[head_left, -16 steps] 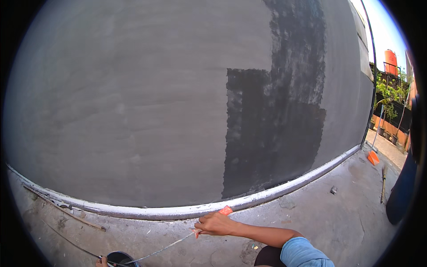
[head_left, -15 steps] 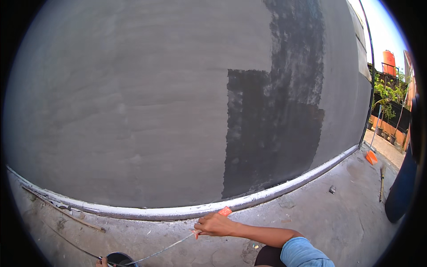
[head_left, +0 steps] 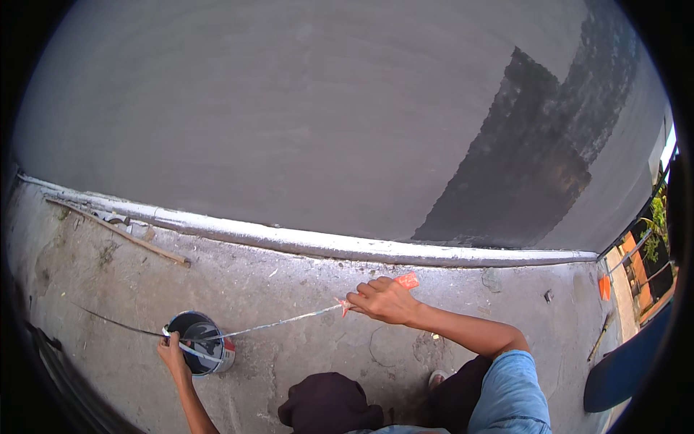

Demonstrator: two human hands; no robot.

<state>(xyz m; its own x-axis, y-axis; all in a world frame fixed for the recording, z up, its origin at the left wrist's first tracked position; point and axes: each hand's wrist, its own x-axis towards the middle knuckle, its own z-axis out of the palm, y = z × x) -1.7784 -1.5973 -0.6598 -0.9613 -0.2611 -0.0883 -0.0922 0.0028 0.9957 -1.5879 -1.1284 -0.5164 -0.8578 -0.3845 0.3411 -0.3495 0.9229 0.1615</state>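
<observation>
My right hand point(head_left: 384, 299) is closed around the orange grip of a tool with a long, thin, paint-marked rod point(head_left: 282, 320). The rod slants down to the left into a bucket point(head_left: 229, 354) on the ground. Its far end is out of sight there, so I cannot tell what kind of head it has. At the bucket's left side my left hand point(head_left: 172, 349) is closed on the rim. The bucket looks dark inside, with a pale band curving across its opening. A thin dark line point(head_left: 116, 322) runs left from beside my left hand.
A grey wall point(head_left: 289, 123) with a darker patch point(head_left: 520, 159) stands ahead. Along its foot runs a white-topped ledge point(head_left: 303, 240). A wooden strip point(head_left: 123, 233) lies at left. Rightward are an orange dustpan point(head_left: 604, 288), a stick-like broom point(head_left: 600, 336) and a dark blue object point(head_left: 625, 362).
The view has tilted down and turned left, bringing the bucket, my left forearm and my legs into sight. Both hands keep their holds, and the rod still reaches into the bucket.
</observation>
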